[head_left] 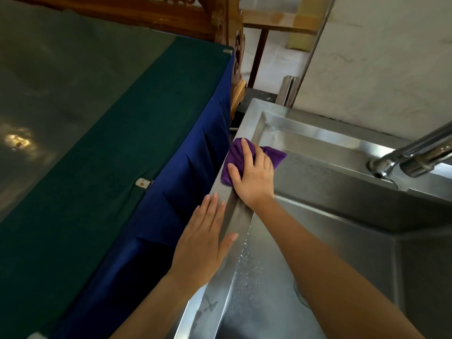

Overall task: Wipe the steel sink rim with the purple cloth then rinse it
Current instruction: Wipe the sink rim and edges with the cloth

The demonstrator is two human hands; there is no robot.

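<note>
Bracing at 6 o'clock with left hand (205, 241), fingers straight, flat on steel sink rim (238, 217). Pressing purple cloth (233, 155) onto left rim near centre with right hand (254, 177), fingers spread, unclenched. Looks mid-wipe; back rim toward 2 o'clock probably undone, rinse at faucet (391, 165) not yet begun.

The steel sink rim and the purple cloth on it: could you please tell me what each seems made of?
Steel sink rim: brushed stainless steel by its look, with dull streaky reflections. Purple cloth: soft fabric, perhaps microfibre; matte, creased under the right hand.
</note>
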